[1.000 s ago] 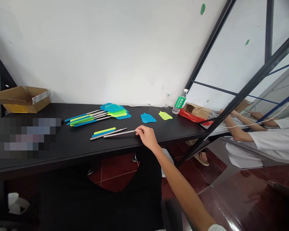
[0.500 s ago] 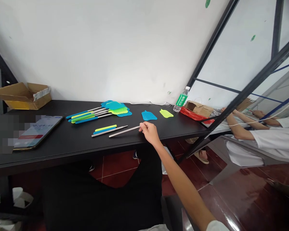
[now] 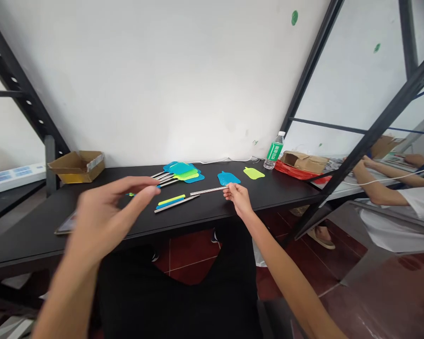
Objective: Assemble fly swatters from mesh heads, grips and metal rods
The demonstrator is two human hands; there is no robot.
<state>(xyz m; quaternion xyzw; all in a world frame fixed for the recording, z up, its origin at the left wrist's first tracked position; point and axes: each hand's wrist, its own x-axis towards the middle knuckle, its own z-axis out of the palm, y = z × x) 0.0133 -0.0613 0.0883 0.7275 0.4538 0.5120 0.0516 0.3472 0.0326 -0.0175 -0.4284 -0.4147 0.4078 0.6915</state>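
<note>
Nearest, the left hand (image 3: 108, 219) hovers with its grip open and empty. Beyond, the right hand (image 3: 237, 195) grips one end of a metal rod (image 3: 208, 191) above the bench (image 3: 141, 223), near the blue swatter head (image 3: 229, 178); the yellow-green swatter head (image 3: 254, 173) lies to the right.

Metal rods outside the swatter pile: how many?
2: one rod in the right hand, the second rod on the table beside the lime handle and blue handle. The left hand may hide more.
</note>
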